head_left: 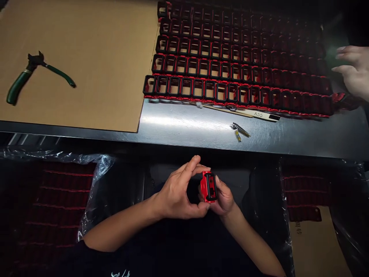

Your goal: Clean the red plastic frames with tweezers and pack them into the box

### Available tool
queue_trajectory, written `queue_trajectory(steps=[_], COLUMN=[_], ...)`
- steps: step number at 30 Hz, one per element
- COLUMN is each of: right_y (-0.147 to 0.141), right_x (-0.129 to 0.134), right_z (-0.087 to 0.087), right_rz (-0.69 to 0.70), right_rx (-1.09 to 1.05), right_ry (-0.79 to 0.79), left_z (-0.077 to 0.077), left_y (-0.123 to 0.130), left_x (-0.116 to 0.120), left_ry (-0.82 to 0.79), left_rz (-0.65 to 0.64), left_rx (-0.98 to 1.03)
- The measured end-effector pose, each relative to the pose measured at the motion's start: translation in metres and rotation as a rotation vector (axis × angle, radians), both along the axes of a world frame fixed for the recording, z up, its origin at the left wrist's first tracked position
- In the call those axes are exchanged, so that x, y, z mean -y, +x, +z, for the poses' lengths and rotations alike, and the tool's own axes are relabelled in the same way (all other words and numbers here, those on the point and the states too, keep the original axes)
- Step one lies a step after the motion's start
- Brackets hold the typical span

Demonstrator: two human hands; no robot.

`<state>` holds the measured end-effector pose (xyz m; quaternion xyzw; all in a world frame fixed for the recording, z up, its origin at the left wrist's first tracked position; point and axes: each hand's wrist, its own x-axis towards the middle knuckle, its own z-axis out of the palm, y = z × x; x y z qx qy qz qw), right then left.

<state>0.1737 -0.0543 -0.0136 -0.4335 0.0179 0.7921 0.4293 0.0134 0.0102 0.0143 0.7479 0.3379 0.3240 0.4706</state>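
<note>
A small red plastic housing with a black rectangular rim (211, 186) is held in front of my body, below the table edge. My left hand (180, 192) spans it from the left, with the thumb at its lower end, other fingertips at its upper end and the index finger raised. My right hand (225, 198) grips it from the right, thumb along the side; its other fingers are mostly hidden behind the part. Beyond my hands, rows of similar red-and-black housings (198, 87) stand on the table, their rectangular openings showing.
Green-handled pliers (36, 63) lie spread on a cardboard sheet (95, 77). Small metal pieces (240, 130) and a pale A55-marked tool (261, 114) rest on the metal table (178, 125). Plastic-lined boxes with red parts (65, 192) stand below. Another person's hand (356, 71) is at right.
</note>
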Motion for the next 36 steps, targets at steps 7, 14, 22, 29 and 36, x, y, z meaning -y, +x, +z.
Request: queue_trajectory(steps=[7, 14, 22, 29, 36], right_y=[0.007, 0.011, 0.012, 0.012, 0.012], right_x=[0.002, 0.007, 0.007, 0.003, -0.004], right_z=[0.001, -0.001, -0.004, -0.001, 0.011], right_rz=[0.017, 0.109, 0.129, 0.116, -0.013], right_rx=[0.103, 0.087, -0.052, -0.017, 0.124], right_ry=[0.068, 0.129, 0.101, 0.122, 0.165], left_z=[0.003, 0.004, 0.002, -0.006, -0.020], left_y=[-0.006, -0.010, -0.010, -0.011, -0.013], left_x=[-0.006, -0.010, -0.011, -0.010, 0.001], left_ry=[0.208, 0.232, 0.206, 0.170, 0.086], left_rz=[-0.094, -0.157, -0.135, -0.127, -0.105], left_rx=[-0.030, -0.039, -0.041, 0.030, -0.056])
